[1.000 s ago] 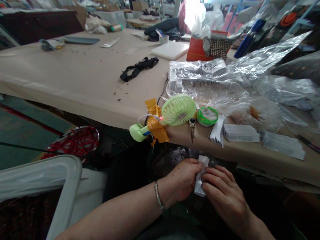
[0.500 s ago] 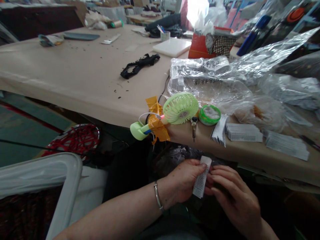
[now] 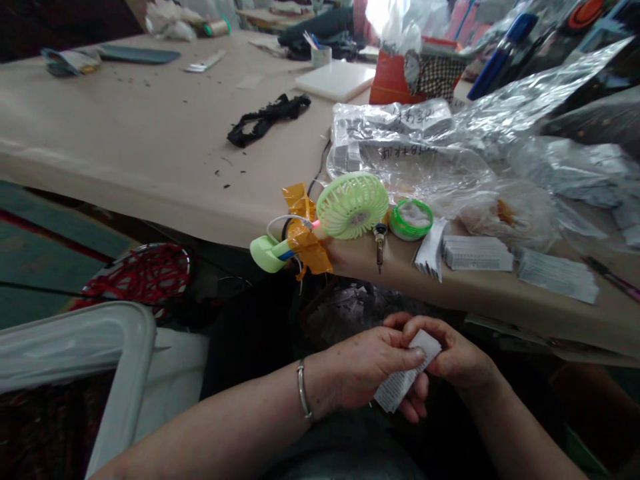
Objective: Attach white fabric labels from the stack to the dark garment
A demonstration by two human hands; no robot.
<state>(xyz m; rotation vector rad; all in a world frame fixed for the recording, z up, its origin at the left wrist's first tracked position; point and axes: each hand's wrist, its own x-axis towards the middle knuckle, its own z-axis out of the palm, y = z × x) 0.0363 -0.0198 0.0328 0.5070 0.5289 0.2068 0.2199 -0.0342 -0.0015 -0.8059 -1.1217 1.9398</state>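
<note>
Small white printed labels (image 3: 399, 388) are pinched in my left hand (image 3: 363, 368), thumb on top, below the table's front edge. My right hand (image 3: 454, 351) is closed on the upper right end of the same labels, its fingers touching my left fingertips. On the table edge above lie a folded bunch of white strips (image 3: 431, 250), a stack of printed labels (image 3: 477, 253) and a fanned stack (image 3: 557, 275). A soldering-iron-like tool (image 3: 379, 248) hangs over the edge beside a green round tin (image 3: 411, 219).
A green fan (image 3: 353, 205) is fixed with orange tape (image 3: 307, 243) at the table edge. Clear plastic bags (image 3: 400, 157) cover the table's right part. Black cloth (image 3: 267, 120) lies mid-table. A white bin (image 3: 145, 340) stands at lower left, near a red-laced round stool (image 3: 140, 273).
My right hand has moved in from the right and closed on the labels, which are now more tilted. The view has shifted slightly, moving the table items up and left.
</note>
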